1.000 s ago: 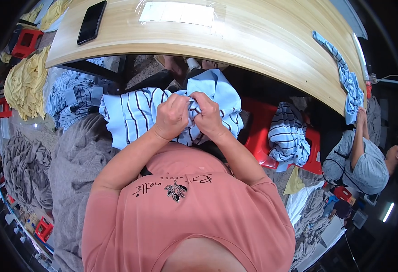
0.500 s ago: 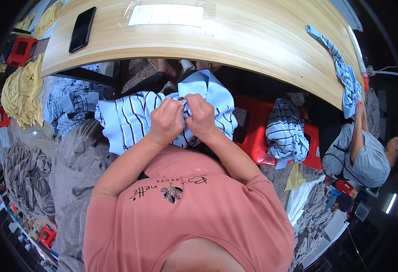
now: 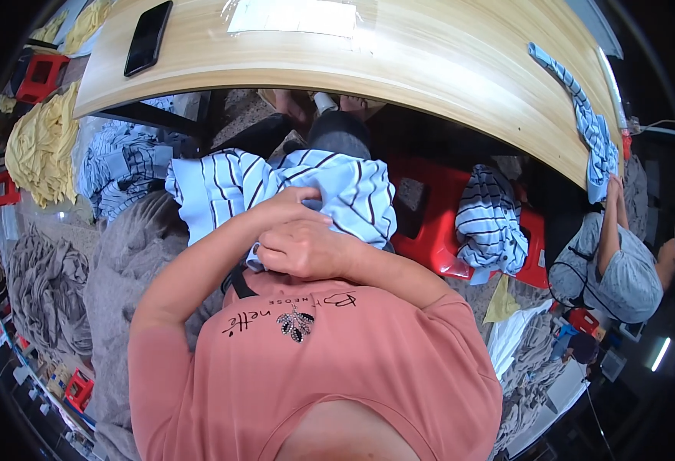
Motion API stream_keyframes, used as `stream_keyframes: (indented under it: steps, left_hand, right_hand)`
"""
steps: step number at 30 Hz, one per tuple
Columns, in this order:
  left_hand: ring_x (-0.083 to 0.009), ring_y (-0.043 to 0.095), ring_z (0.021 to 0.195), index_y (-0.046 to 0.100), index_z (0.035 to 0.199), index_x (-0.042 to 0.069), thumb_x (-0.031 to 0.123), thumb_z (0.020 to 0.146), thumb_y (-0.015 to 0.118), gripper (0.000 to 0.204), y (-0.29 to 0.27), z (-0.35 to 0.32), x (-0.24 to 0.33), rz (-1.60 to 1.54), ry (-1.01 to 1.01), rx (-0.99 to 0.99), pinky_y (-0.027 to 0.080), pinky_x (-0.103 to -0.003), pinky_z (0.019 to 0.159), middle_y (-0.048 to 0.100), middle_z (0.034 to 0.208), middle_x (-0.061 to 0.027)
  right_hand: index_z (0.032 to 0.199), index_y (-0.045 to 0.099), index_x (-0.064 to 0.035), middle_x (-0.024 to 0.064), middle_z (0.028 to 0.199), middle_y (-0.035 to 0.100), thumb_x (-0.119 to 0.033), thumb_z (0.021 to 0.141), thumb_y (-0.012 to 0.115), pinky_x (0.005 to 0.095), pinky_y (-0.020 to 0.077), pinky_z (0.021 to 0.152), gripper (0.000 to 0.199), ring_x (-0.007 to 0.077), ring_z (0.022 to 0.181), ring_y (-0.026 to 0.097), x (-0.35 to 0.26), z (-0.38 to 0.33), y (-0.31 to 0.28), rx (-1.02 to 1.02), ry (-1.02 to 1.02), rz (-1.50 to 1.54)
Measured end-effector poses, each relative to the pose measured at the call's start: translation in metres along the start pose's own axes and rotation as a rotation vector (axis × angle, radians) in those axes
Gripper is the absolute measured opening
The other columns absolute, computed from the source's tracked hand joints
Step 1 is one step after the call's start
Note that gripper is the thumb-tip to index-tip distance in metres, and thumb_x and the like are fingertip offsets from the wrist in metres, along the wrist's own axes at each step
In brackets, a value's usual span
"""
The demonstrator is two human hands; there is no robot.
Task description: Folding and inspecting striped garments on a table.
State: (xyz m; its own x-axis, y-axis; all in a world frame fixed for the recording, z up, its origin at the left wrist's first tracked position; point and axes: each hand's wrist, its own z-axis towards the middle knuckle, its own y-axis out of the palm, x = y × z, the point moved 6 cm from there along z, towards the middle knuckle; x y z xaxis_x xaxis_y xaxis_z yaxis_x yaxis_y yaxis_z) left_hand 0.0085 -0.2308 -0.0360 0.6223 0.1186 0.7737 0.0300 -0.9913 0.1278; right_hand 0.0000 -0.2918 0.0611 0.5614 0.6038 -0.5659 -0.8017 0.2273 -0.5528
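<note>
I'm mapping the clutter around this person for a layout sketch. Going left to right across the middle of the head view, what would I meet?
Yellow cloth pile → grey cloth heap → striped light-blue garment held in both hands → red stool → folded striped garment → seated co-worker in grey.

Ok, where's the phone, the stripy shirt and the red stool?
phone (image 3: 148, 38), head view, middle of its black screen.
stripy shirt (image 3: 353, 188), head view, blue fabric above the hands.
red stool (image 3: 437, 223), head view, bare seat top.
</note>
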Motion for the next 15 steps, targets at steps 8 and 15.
stream_keyframes:
  steps: [8,15]
  left_hand:
    - [-0.0064,0.044,0.056,0.056,0.070,0.007,0.016,0.078,0.060,0.013,-0.075,-0.058,0.010,-0.253,0.207,0.505,0.035,-0.025,0.047,0.047,0.059,0.0022]
    - [-0.0318,0.054,0.101,0.050,0.114,-0.005,0.026,0.087,0.043,0.041,-0.188,-0.476,0.127,-0.192,1.088,2.049,0.044,-0.046,0.087,0.055,0.111,-0.0195]
  right_hand:
    - [0.083,0.055,0.0027,0.0169,0.098,0.055,-0.009,0.066,0.057,0.0360,0.0459,0.068,0.021,0.0292,0.081,0.057,-0.012,0.020,-0.030,0.070,0.028,-0.058]
    - [0.081,0.056,0.0021,0.0153,0.080,0.059,0.002,0.060,0.067,0.0321,0.0468,0.058,0.024,0.0264,0.065,0.058,0.009,-0.007,-0.055,0.103,0.276,-0.112]
